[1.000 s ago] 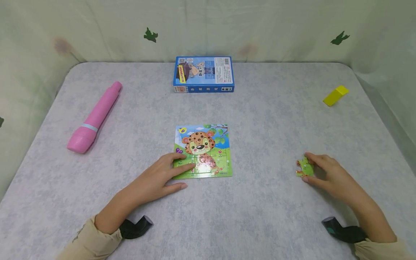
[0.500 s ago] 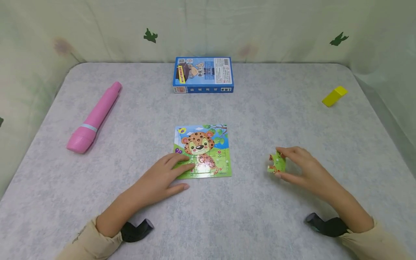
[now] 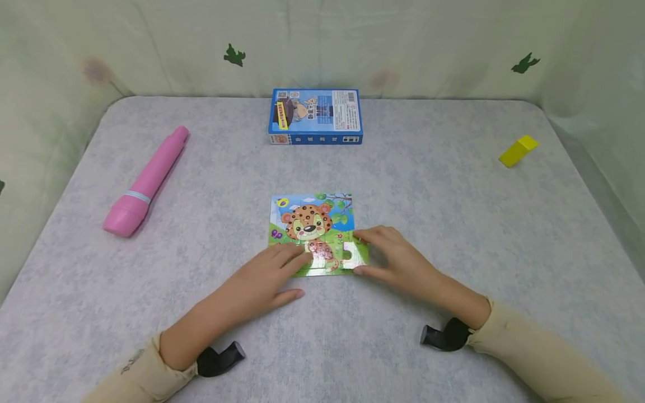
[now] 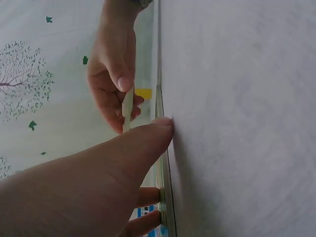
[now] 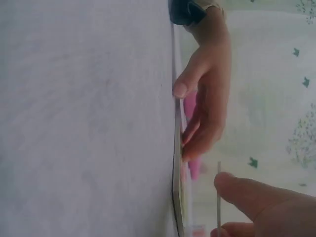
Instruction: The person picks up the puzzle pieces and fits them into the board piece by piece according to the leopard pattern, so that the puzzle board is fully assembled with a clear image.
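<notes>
A square jigsaw puzzle (image 3: pixel 308 222) with a spotted leopard cub lies flat on the table. My left hand (image 3: pixel 257 285) rests its fingertips on the puzzle's lower left part, its fingers extended and its thumb on the tabletop by the near edge. Over the puzzle's lower right side, my right hand (image 3: pixel 403 258) pinches a green puzzle piece (image 3: pixel 356 256) by opposite edges, between thumb and fingers. Seen edge-on in the right wrist view, the piece (image 5: pixel 218 197) is held apart from the board, above it. Part of the puzzle is hidden under my left fingers.
A blue printed box (image 3: pixel 315 116) lies at the back middle of the table (image 3: pixel 211 168). To the left is a pink microphone-shaped object (image 3: pixel 146 182). A yellow block (image 3: pixel 518 151) lies at the back right. Light curtains hang behind.
My right hand has carried the puzzle piece leftward from the right of the table to over the puzzle. My left hand has slid slightly right on the puzzle.
</notes>
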`<action>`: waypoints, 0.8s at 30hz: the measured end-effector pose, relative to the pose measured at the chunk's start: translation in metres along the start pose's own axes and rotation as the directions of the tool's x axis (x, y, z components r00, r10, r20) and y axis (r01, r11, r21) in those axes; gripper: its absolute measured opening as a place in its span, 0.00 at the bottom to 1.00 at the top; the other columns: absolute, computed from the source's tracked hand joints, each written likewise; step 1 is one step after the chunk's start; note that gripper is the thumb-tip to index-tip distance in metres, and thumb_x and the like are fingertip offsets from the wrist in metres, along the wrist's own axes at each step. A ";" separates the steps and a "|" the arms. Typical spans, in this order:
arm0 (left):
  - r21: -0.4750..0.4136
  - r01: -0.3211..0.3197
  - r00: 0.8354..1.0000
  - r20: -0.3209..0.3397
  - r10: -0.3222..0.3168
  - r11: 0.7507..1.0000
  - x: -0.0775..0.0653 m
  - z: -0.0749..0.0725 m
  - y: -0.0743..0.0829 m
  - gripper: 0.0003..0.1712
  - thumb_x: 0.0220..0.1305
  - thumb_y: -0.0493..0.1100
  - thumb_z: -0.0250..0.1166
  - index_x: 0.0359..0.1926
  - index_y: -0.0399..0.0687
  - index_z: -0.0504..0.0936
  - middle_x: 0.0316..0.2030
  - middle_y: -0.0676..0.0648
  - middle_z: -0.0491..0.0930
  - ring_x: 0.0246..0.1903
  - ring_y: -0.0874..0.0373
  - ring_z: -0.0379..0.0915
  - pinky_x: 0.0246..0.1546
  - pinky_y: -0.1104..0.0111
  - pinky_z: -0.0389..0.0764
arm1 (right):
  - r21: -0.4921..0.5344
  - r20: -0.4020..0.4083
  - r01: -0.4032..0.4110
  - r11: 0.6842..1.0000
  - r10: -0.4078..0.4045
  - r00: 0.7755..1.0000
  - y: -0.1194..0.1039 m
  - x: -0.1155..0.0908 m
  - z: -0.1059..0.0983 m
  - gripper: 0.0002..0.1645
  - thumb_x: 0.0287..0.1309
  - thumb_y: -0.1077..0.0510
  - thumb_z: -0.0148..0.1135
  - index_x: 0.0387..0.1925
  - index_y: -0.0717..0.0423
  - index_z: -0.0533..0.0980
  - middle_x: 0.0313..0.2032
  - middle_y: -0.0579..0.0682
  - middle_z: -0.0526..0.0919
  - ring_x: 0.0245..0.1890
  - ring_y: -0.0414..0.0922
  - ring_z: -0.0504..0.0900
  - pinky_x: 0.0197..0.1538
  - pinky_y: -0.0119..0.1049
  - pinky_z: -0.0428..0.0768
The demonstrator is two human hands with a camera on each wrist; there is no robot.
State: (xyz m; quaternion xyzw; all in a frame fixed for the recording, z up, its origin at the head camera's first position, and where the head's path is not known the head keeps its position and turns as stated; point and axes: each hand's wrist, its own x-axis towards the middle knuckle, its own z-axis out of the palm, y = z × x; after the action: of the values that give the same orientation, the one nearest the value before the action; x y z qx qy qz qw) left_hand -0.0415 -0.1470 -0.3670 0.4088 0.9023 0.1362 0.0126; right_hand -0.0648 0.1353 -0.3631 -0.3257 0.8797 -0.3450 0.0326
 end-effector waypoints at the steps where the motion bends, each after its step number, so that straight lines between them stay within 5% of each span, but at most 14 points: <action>1: 0.015 -0.006 1.000 0.006 0.006 1.000 0.001 0.000 0.001 0.33 0.57 0.55 0.60 0.61 0.45 0.66 0.55 0.42 0.66 0.57 0.49 0.59 0.59 0.60 0.57 | 0.003 0.008 -0.004 1.000 0.004 1.000 0.000 0.003 0.004 0.36 0.48 0.50 0.67 0.58 0.58 0.68 0.49 0.49 0.72 0.51 0.44 0.67 0.51 0.40 0.69; 10: 0.159 -0.078 0.996 -0.022 0.082 0.984 0.011 0.001 0.008 0.36 0.53 0.61 0.61 0.63 0.60 0.65 0.43 0.42 0.67 0.45 0.45 0.63 0.44 0.55 0.69 | -0.025 0.025 -0.019 1.000 0.020 0.999 0.001 0.019 0.023 0.35 0.48 0.49 0.66 0.57 0.59 0.70 0.47 0.50 0.73 0.48 0.44 0.66 0.49 0.38 0.69; 20: 0.285 -0.035 0.999 0.041 0.024 0.958 0.015 -0.004 0.015 0.35 0.53 0.67 0.57 0.62 0.65 0.67 0.40 0.43 0.67 0.44 0.46 0.63 0.43 0.54 0.68 | -0.079 0.067 -0.002 0.997 0.008 0.998 -0.001 0.028 0.022 0.31 0.46 0.48 0.68 0.53 0.55 0.75 0.40 0.44 0.70 0.41 0.42 0.64 0.42 0.36 0.64; 24: 0.289 -0.035 0.999 0.048 0.022 0.957 0.016 -0.005 0.015 0.35 0.53 0.67 0.56 0.62 0.65 0.67 0.39 0.43 0.67 0.43 0.46 0.64 0.42 0.55 0.68 | -0.092 0.143 0.005 0.996 0.008 0.990 0.001 0.027 0.016 0.33 0.49 0.44 0.65 0.56 0.52 0.72 0.42 0.44 0.67 0.41 0.42 0.62 0.44 0.37 0.62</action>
State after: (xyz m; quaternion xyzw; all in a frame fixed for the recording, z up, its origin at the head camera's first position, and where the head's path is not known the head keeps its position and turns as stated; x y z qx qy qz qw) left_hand -0.0418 -0.1264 -0.3572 0.4222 0.9060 -0.0062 -0.0295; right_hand -0.0817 0.1104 -0.3713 -0.3501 0.8903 -0.2798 0.0808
